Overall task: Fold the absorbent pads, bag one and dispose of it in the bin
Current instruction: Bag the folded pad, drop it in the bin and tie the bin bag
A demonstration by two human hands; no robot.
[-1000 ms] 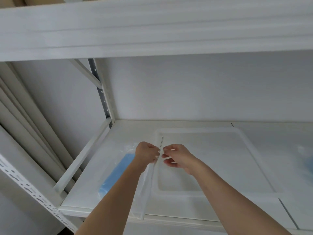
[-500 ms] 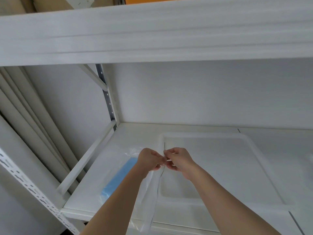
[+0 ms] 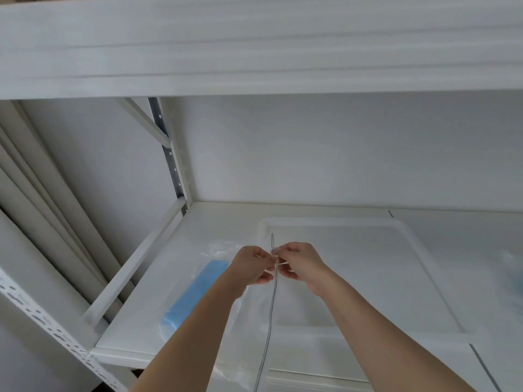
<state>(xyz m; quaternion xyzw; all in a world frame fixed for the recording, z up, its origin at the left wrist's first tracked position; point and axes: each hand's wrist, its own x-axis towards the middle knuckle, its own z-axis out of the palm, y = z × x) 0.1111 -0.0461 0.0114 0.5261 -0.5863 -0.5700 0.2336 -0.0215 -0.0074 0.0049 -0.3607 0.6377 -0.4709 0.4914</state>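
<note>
A clear plastic bag hangs edge-on over the front of the shelf, its top seam showing as a thin dark line. My left hand and my right hand meet at its upper edge and each pinches one side of the bag's mouth. A folded blue absorbent pad lies on the shelf to the left, under thin clear plastic and partly hidden by my left forearm. A pale blue shape shows at the right edge, too blurred to name.
A large white tray lies flat on the white shelf behind my hands. The upper shelf board hangs low overhead. A perforated metal upright and a slanted brace bound the left side.
My two hands have come together at the bag's top edge and now pinch it. The view has shifted slightly; the bag hangs lower and its seam line is longer.
</note>
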